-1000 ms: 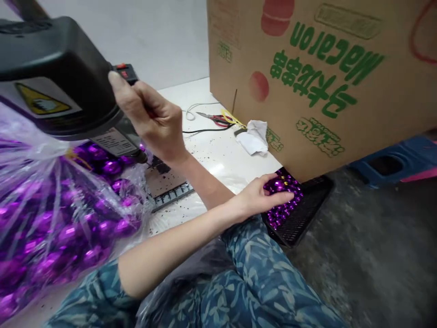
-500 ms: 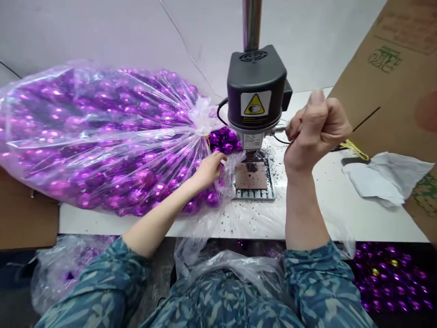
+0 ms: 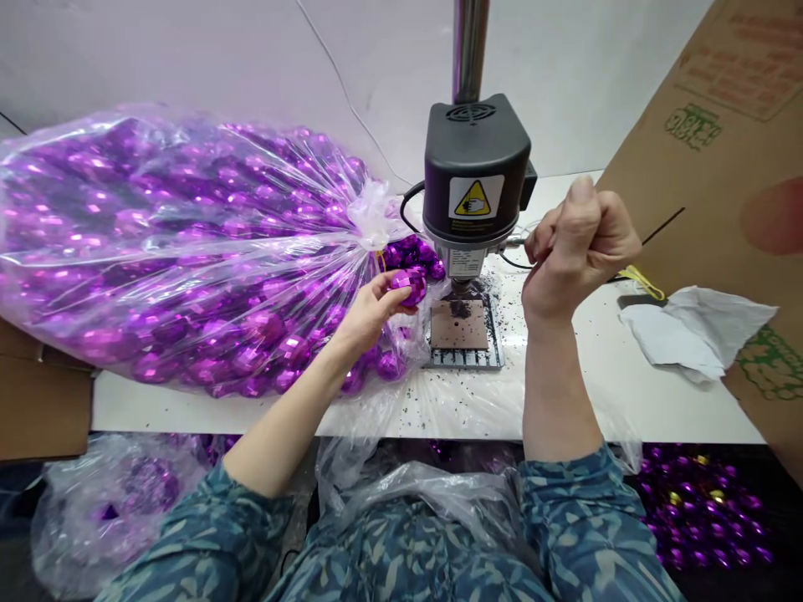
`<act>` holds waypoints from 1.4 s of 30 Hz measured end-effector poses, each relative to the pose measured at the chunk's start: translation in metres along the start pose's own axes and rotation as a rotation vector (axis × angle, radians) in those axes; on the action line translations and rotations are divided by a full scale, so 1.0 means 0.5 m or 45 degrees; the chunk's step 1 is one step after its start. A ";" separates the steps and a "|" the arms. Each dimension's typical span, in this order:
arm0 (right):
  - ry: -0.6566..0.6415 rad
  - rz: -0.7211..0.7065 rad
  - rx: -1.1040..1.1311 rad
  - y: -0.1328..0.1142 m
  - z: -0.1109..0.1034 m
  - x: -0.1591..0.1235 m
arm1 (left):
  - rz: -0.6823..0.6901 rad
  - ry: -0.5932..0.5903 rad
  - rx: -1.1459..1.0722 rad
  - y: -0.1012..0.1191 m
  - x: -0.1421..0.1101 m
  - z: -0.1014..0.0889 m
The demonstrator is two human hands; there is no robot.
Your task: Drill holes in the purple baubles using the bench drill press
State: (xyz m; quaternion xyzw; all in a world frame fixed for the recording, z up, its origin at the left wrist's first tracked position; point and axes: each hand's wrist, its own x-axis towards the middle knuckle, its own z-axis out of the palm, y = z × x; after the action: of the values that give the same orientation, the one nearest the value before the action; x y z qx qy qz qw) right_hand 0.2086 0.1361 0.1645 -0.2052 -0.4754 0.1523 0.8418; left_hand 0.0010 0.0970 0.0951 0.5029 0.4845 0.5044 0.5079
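Observation:
Between the fingers of my left hand point(image 3: 370, 313) is a shiny purple faceted ball point(image 3: 411, 286), held just left of a small drill press point(image 3: 477, 167). My right hand point(image 3: 580, 255) is closed in a fist at the machine's right side, around the end of its feed lever point(image 3: 515, 242); the grip itself is hidden by the fingers. Under the chuck lies a brown board point(image 3: 459, 333) with a hole and dark shavings, on the slotted metal base point(image 3: 467, 359). More purple balls point(image 3: 411, 251) lie behind my left hand.
A large tied clear bag point(image 3: 188, 242) full of purple balls fills the left of the white table point(image 3: 627, 401). A cardboard box point(image 3: 703, 184), white paper point(image 3: 690, 330) and a yellow-handled tool point(image 3: 646, 283) are at right. Purple balls point(image 3: 703, 510) lie below the table edge.
My left hand has come up from the balls by the bag and now holds a purple ball. My right hand stays closed at the lever. The view has shifted slightly.

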 end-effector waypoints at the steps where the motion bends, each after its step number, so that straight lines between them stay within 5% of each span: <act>1: 0.002 -0.001 0.011 0.000 0.000 0.000 | -0.100 -0.081 -0.197 0.004 -0.017 0.011; 4: 0.011 -0.017 0.014 0.003 0.000 0.000 | -0.391 -0.242 -0.550 -0.002 -0.053 0.045; 8: -0.004 -0.018 -0.046 0.003 -0.002 0.000 | -0.497 -0.183 -0.720 -0.028 -0.067 0.080; 14: -0.007 0.000 -0.210 0.001 -0.002 -0.001 | -0.423 -0.137 -0.600 -0.073 -0.055 0.095; 19: 0.004 -0.026 -0.194 -0.001 0.002 -0.003 | -0.242 0.108 -0.331 -0.100 -0.034 0.088; 24: 0.013 -0.007 -0.227 -0.005 0.004 -0.005 | -0.278 0.028 -0.341 -0.119 -0.020 0.088; 30: -0.008 -0.042 -0.056 0.006 -0.001 -0.005 | -0.096 0.207 -0.169 -0.168 0.006 0.095; 42: -0.005 -0.033 -0.190 -0.013 0.005 -0.010 | -0.026 0.099 -0.175 -0.194 0.040 0.122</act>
State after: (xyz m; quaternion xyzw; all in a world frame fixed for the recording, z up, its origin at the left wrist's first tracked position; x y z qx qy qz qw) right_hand 0.2043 0.1286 0.1654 -0.2610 -0.4898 0.1058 0.8251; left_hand 0.0650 0.1170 -0.0001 0.4419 0.4731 0.5505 0.5271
